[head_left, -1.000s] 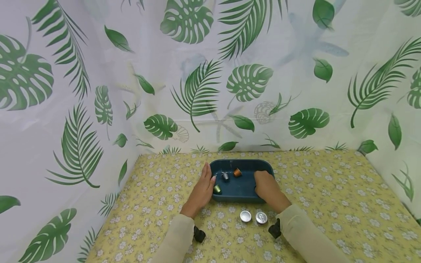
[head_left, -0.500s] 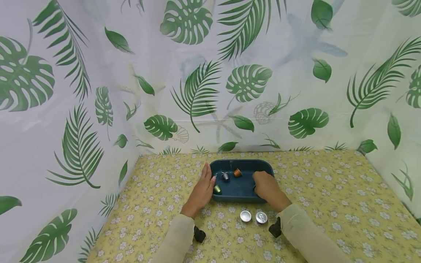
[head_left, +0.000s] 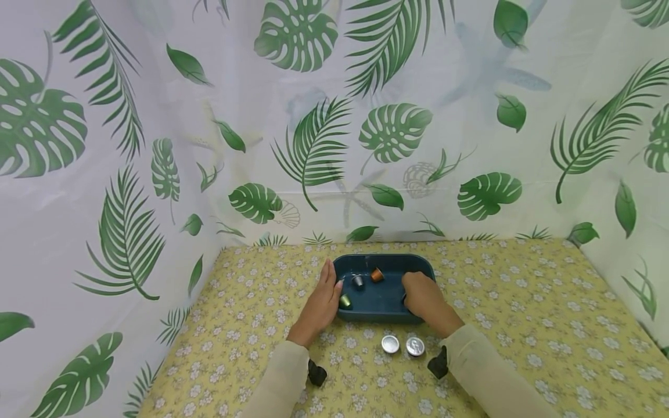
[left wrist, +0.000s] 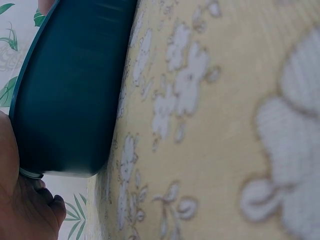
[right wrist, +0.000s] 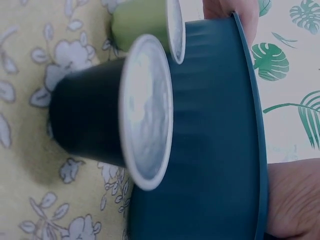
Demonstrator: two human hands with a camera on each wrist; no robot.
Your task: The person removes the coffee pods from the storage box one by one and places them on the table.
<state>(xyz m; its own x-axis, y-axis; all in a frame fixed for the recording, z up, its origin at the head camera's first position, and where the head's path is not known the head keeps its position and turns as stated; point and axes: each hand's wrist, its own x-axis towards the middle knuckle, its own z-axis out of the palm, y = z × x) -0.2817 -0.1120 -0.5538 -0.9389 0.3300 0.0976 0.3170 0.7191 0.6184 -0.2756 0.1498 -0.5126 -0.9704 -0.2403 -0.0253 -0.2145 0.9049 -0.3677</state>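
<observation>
Barely anything has moved in the last second: the right hand [head_left: 424, 295] sits a touch further left within the dark blue rectangular tray with rounded corners [head_left: 378, 317], and all else lies as before. That tray stands between the two hands, its long axis running left to right across the person's front. The left hand [head_left: 319, 303] grips its left end, thumb over the rim and fingers along the outer wall; the right hand is curled at the right end, knuckles up, and I cannot tell what, if anything, it holds. The hands are well apart.

Nearest the left thumb, inside the tray, lies a shiny green capsule [head_left: 345, 301]; a silver capsule [head_left: 358, 281] and an orange capsule [head_left: 377, 274] lie further back, all left of the right hand. On the person's side of the tray, on the yellow floral tablecloth [head_left: 502, 325], two foil-lidded capsules stand lid up, the black-bodied one [right wrist: 90, 107] nearer the right forearm, the pale green-bodied one [right wrist: 140, 22] beside it
</observation>
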